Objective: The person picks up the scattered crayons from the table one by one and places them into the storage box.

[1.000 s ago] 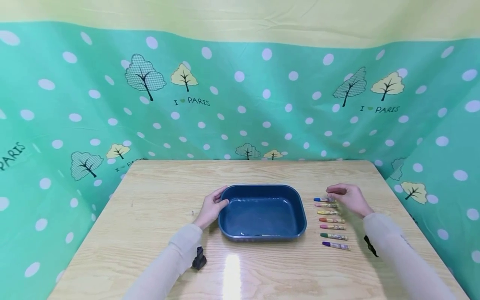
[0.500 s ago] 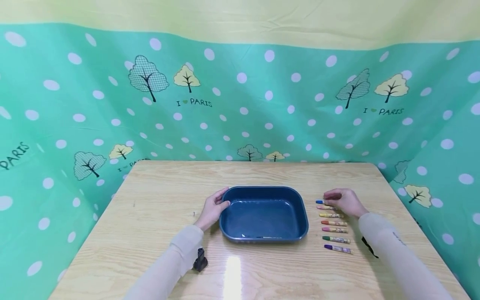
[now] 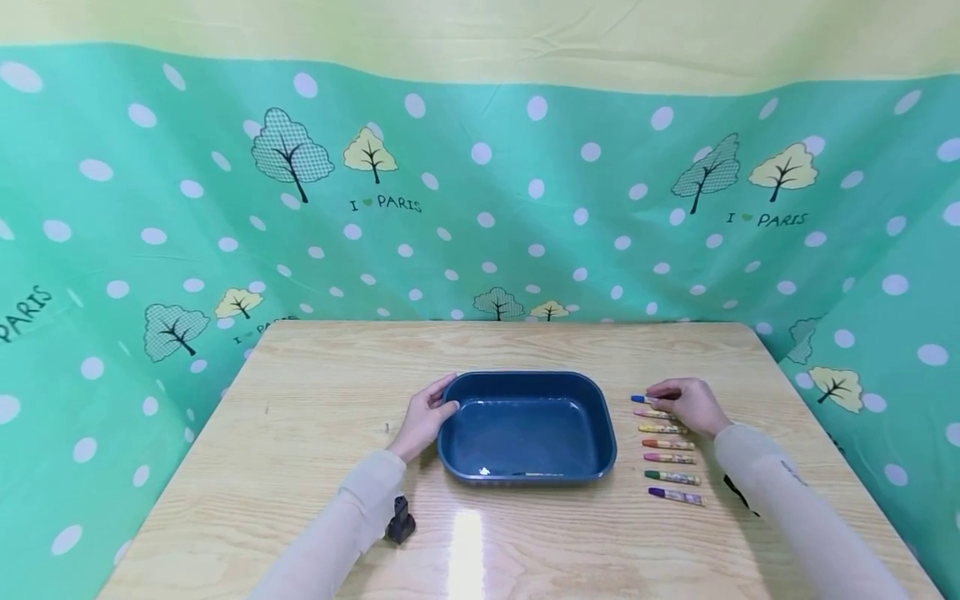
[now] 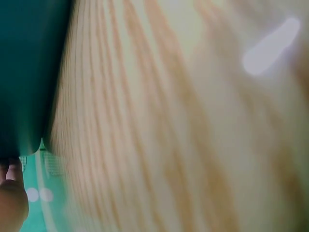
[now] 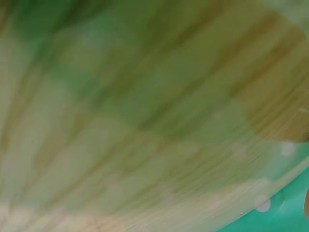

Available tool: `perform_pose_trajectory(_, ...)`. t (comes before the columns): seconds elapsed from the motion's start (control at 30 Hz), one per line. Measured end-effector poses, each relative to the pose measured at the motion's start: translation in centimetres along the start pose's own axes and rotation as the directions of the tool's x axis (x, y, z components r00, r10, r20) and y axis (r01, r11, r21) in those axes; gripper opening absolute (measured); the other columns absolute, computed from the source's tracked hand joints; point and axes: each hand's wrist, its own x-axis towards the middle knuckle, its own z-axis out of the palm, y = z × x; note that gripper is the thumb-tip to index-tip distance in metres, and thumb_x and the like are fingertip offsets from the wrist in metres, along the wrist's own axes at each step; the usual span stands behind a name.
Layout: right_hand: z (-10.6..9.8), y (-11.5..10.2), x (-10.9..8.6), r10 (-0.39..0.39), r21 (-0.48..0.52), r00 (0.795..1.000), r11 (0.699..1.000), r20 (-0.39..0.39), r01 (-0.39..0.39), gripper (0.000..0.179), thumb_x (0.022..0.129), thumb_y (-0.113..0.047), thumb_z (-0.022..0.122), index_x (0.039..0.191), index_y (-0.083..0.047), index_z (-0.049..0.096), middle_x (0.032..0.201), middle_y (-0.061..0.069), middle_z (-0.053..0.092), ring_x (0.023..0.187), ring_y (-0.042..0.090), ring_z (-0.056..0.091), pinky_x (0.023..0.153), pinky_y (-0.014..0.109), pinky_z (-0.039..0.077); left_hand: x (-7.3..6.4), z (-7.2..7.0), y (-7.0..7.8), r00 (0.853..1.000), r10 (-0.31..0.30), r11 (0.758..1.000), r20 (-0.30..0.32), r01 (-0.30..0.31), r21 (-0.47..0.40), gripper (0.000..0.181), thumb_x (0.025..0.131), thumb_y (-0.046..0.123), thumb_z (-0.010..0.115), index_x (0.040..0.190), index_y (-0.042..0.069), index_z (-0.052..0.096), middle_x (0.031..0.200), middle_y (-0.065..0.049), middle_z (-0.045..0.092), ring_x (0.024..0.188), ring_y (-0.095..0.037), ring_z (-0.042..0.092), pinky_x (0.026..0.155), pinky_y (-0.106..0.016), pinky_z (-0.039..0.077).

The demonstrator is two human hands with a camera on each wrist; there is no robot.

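Observation:
My left hand [image 3: 422, 421] grips the left rim of a dark blue rectangular basin [image 3: 525, 433], thumb over the edge and fingers along the outside. The left wrist view shows the basin's side [image 4: 29, 72] with part of that hand [image 4: 12, 203] below it. My right hand [image 3: 696, 406] pinches the blue crayon [image 3: 639, 399] at the far end of a column; its blue tip sticks out to the left and the rest is hidden under the fingers. Nearer me lie a pale pink crayon [image 3: 652, 413], a yellow crayon [image 3: 662, 429] and an orange-red crayon [image 3: 667, 445].
Closer still are a pink crayon [image 3: 669, 457], a green crayon [image 3: 672, 477] and a purple crayon [image 3: 677, 497]. Black devices show under both sleeves, one a black block [image 3: 401, 521] at the left wrist. A green printed curtain [image 3: 450, 208] hangs behind the wooden table [image 3: 337, 358].
The right hand has come slightly nearer and down onto the blue crayon, its fingers closing on it. The left hand and the basin have stayed put.

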Motion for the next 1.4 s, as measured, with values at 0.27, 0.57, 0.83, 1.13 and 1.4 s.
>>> perform_pose_trajectory(0.27, -0.1, -0.4, 0.3, -0.037, -0.060, 0.999, 0.997, 0.015, 0.038, 0.018, 0.082, -0.006, 0.065, 0.099, -0.003, 0.070, 0.096, 0.015, 0.069, 0.090, 0.028, 0.064, 0.079, 0.044, 0.054, 1.5, -0.1, -2.1, 1.000, 0.021, 1.000, -0.016, -0.021, 0.000, 0.051, 0.084, -0.001, 0.056, 0.134, 0.007, 0.047, 0.136, -0.016, 0.048, 0.119, -0.031, 0.051, 0.097, -0.035, 0.046)
perform_pose_trajectory(0.57, -0.3, -1.0, 0.1, 0.014, -0.039, 1.000, 0.999, 0.019, -0.013, 0.021, 0.083, -0.011, 0.065, 0.103, -0.004, 0.069, 0.102, 0.016, 0.068, 0.097, 0.031, 0.061, 0.083, 0.045, 0.052, 1.9, -0.2, -2.0, 1.000, 0.002, 1.000, 0.028, -0.002, 0.000, 0.052, 0.087, 0.001, 0.055, 0.137, 0.005, 0.042, 0.139, -0.017, 0.044, 0.123, -0.031, 0.047, 0.099, -0.035, 0.044)
perform_pose_trajectory(0.83, -0.6, -2.0, -0.1, 0.034, 0.008, 0.999, 0.999, 0.000, -0.034, 0.025, 0.084, -0.017, 0.065, 0.107, -0.006, 0.068, 0.109, 0.016, 0.065, 0.100, 0.031, 0.060, 0.084, 0.043, 0.052, 1.6, -0.2, -2.2, 1.000, 0.004, 1.000, 0.018, -0.004, 0.005, 0.051, 0.087, 0.000, 0.054, 0.136, 0.005, 0.043, 0.138, -0.018, 0.044, 0.122, -0.032, 0.048, 0.099, -0.035, 0.045)
perform_pose_trajectory(1.13, -1.6, -4.9, -0.2, -0.040, 0.042, 0.998, 0.998, -0.042, 0.041, 0.026, 0.086, -0.018, 0.063, 0.108, -0.005, 0.067, 0.109, 0.016, 0.066, 0.095, 0.026, 0.064, 0.076, 0.032, 0.056, 1.5, -0.1, -2.5, 0.999, 0.028, 0.999, -0.021, -0.028, 0.035, 0.049, 0.087, 0.003, 0.054, 0.135, 0.008, 0.045, 0.138, -0.015, 0.045, 0.124, -0.029, 0.046, 0.101, -0.035, 0.043)
perform_pose_trajectory(1.4, -2.2, -7.7, -0.7, -0.072, 0.091, 0.996, 0.993, -0.060, 0.077, 0.028, 0.084, -0.021, 0.065, 0.107, -0.005, 0.068, 0.108, 0.017, 0.066, 0.091, 0.021, 0.065, 0.073, 0.026, 0.057, 1.5, -0.1, -2.7, 1.000, 0.021, 0.999, -0.023, -0.020, 0.031, 0.050, 0.086, 0.002, 0.055, 0.134, 0.007, 0.046, 0.136, -0.017, 0.047, 0.122, -0.030, 0.048, 0.099, -0.034, 0.044)
